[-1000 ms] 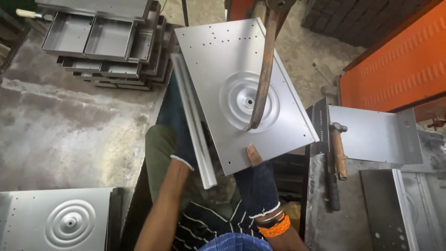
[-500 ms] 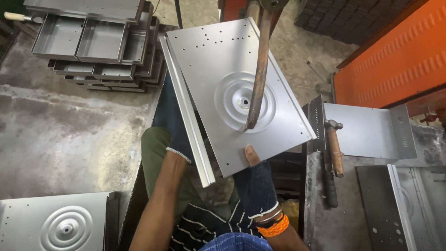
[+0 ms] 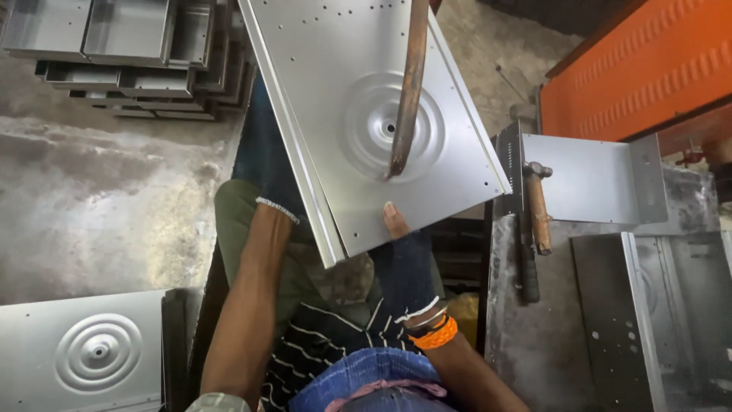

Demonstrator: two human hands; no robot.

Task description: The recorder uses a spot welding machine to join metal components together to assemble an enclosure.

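A grey sheet-metal panel (image 3: 358, 114) with a round embossed centre and a folded left edge is held out in front of me. My left hand (image 3: 271, 164), in a dark glove, grips the panel's left side from beneath. My right hand (image 3: 404, 255), also in a dark fingerless glove with an orange wristband, holds the near edge, thumb on top. A rusty metal bar (image 3: 408, 84) hangs down over the embossed circle, its tip close to the surface.
Stacked metal trays (image 3: 130, 53) lie at the upper left. A second embossed panel (image 3: 80, 355) rests at the lower left. A hammer (image 3: 537, 210) and a bent plate (image 3: 591, 179) sit on the bench to the right, beside an orange machine housing (image 3: 640, 72).
The panel sits higher and larger in view than before, and the view has shifted closer. Both hands keep their grip on it.
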